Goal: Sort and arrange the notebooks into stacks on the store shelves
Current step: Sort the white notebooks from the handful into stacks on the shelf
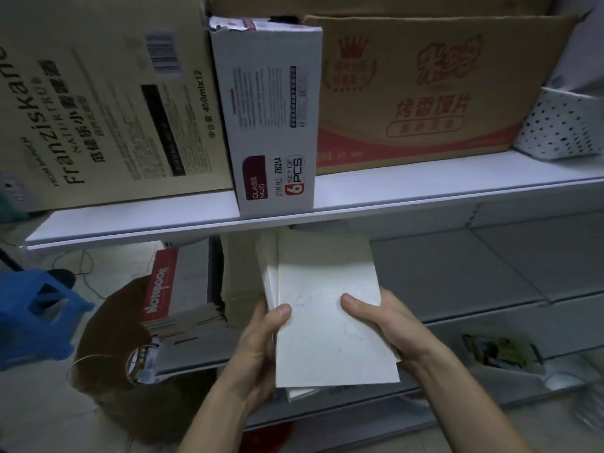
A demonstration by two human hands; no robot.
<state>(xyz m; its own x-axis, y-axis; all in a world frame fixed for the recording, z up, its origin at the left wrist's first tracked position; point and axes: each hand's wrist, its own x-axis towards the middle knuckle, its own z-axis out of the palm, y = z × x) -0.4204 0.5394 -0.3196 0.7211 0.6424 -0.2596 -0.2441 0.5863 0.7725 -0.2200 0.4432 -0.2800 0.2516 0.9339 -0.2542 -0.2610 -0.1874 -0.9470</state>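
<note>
Both hands are clamped on a bundle of notebooks point(330, 308) mid-frame: left hand point(258, 341) and right hand point(389, 325) gripping opposite edges, thumbs on top.

We see smooth, matt paper on the notebooks point(330, 322) at six o'clock. Beer box point(98, 93) at ten and snack box point(425, 86) at one: dull cardboard; mug box point(271, 109) at twelve: smoother white card. The shelf point(425, 188) looks smooth, coated. Basket point(562, 125) at two: perforated plastic.

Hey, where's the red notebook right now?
In the head view, the red notebook sits on the lower shelf, left of centre, just left of the brown stack and the held white notebooks.
</note>
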